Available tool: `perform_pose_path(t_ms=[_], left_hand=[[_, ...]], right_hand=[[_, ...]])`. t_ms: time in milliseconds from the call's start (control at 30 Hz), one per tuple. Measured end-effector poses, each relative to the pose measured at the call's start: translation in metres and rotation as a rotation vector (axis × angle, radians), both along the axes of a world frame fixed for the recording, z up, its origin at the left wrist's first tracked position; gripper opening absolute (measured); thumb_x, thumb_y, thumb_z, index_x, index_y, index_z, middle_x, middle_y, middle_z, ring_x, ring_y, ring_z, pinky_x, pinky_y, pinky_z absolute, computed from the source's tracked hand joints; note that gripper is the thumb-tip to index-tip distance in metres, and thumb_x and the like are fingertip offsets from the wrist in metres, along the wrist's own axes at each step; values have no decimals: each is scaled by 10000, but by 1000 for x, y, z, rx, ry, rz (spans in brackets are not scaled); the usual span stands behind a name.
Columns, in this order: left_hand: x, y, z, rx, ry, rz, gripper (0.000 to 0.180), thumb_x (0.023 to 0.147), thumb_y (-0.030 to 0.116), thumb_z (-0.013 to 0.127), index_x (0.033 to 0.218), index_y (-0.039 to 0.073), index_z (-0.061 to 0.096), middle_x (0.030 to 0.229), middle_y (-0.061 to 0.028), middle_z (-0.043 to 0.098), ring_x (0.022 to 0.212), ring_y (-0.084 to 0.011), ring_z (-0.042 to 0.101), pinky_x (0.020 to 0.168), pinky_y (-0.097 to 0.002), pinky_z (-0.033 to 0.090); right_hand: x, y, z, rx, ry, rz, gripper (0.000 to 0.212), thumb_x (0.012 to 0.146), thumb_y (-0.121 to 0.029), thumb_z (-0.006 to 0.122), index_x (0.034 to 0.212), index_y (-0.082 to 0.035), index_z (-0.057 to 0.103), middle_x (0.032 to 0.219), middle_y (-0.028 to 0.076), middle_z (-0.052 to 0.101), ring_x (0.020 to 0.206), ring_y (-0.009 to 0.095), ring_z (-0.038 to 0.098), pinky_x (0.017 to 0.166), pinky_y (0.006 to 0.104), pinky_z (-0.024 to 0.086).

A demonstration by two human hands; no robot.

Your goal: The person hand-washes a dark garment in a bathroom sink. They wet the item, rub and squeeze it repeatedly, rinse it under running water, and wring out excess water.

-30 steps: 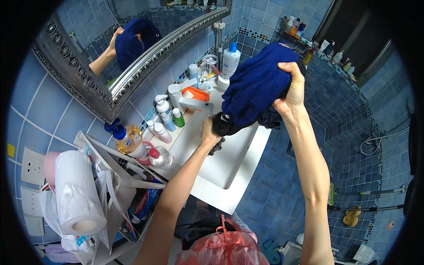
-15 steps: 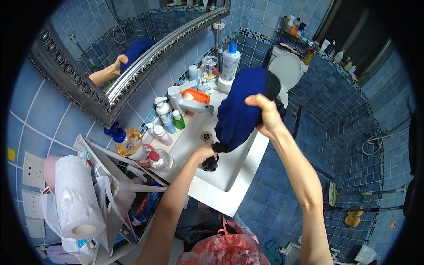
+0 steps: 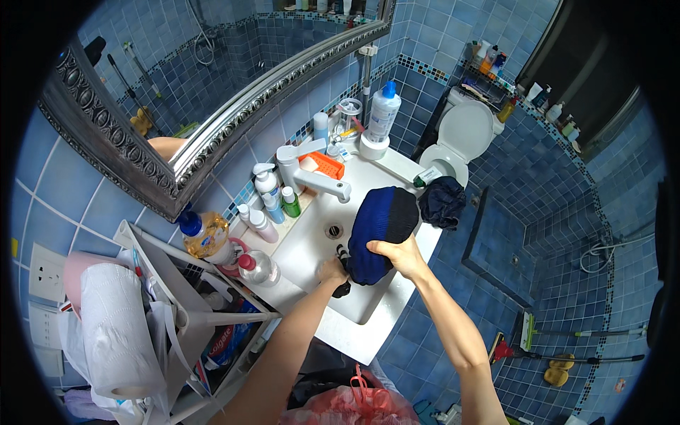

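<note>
A bunched blue and black cloth item (image 3: 383,225), perhaps a garment, is held over the white sink (image 3: 306,244). My right hand (image 3: 399,256) grips its near right side, thumb lying across the fabric. Lower and to the left, my left hand (image 3: 331,270) is closed around a dark end of cloth (image 3: 343,289) that hangs into the basin. A black and white striped strip shows just above those fingers. The grey faucet (image 3: 315,177) stands behind the cloth, and the drain (image 3: 333,231) lies to its left.
Beside the toilet (image 3: 464,131), a dark plastic bag (image 3: 443,203) sits at the counter's right edge. Several bottles line the wall side, with an orange soap tray (image 3: 330,166). At left, a cart (image 3: 185,301) carries a paper roll (image 3: 122,319).
My right hand has lowered the cloth nearer the basin, where it looks more bunched. The left hand keeps its hold, slightly lower. The dark bag at the counter edge now shows fully.
</note>
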State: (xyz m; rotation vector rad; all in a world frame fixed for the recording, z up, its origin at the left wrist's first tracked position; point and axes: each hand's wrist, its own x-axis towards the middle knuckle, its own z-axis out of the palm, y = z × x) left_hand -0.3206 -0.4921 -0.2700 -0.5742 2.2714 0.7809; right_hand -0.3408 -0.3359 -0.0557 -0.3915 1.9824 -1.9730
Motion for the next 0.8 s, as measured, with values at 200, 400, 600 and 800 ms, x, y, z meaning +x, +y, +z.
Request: perform_pose_path(t_ms=[200, 400, 600, 800], left_hand=[[1, -13, 12, 187, 505, 91, 367, 661, 218, 672, 1005, 89, 672, 1006, -215, 643, 968, -352, 607, 843, -412, 480], [-12, -23, 77, 720, 818, 384, 393, 752, 47, 603, 1132, -33, 543, 1039, -161, 643, 953, -219, 611, 838, -324, 454], [-18, -22, 133, 726, 889, 335, 359, 794, -1, 521, 1149, -42, 557, 1046, -150, 637, 913, -203, 604, 827, -304, 457], [-31, -22, 123, 468, 877, 341, 330, 724, -47, 455, 986, -30, 655, 814, -133, 684, 763, -206, 642, 730, -310, 488]], right_hand=[[-9, 6, 40, -126, 52, -5, 396, 681, -43, 687, 1056, 10, 570, 972, 64, 612, 883, 165, 586, 823, 305, 473], [-16, 15, 93, -258, 92, -48, 445, 684, -59, 683, 1099, 27, 549, 1011, 103, 614, 907, 196, 604, 839, 319, 482], [-18, 12, 119, -267, 127, -48, 317, 699, -76, 693, 993, 3, 605, 895, 77, 629, 798, 160, 619, 767, 293, 504], [-11, 8, 122, -271, 132, -27, 307, 683, -64, 699, 970, 2, 612, 856, 62, 629, 749, 137, 615, 734, 266, 509]])
